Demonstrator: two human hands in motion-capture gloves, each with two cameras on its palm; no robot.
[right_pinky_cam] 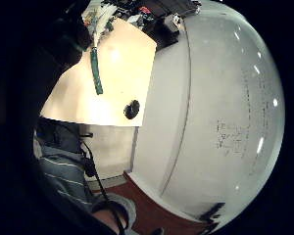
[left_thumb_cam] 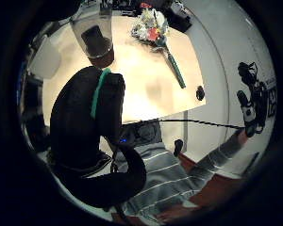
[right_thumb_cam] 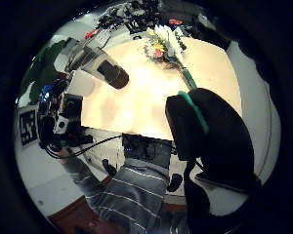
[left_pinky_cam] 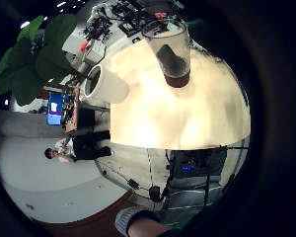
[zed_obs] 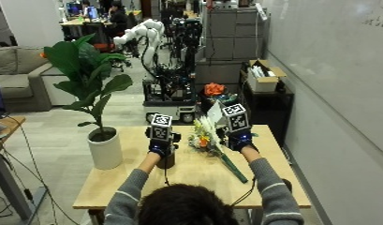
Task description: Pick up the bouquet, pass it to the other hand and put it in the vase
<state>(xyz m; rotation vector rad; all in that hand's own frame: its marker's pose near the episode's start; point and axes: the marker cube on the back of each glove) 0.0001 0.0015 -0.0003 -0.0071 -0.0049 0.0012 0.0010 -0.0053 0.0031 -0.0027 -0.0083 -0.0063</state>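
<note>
Both arms outstretched; left hand [zed_obs: 160, 148] and right hand [zed_obs: 241, 140] raised, holding nothing.

Under both hands lies the pale, smooth, matt wooden counter [zed_obs: 197, 174]. Below the left hand [zed_obs: 160, 148] stands a tall clear glass vase [left_thumb_cam: 95, 33], glossy, with a dark base. Beside the right hand [zed_obs: 240, 139] lies a mixed-flower bouquet [zed_obs: 211, 143], its green-wrapped stem matt. Both gloves look like matt black cloth.

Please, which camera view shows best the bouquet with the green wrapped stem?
The left thumb side palm view: the bouquet with white flowers and green wrapped stem lies whole on the wooden table. The right thumb side view hides its stem end; the right little finger side shows mostly stem; the outside view shows it small.
</note>
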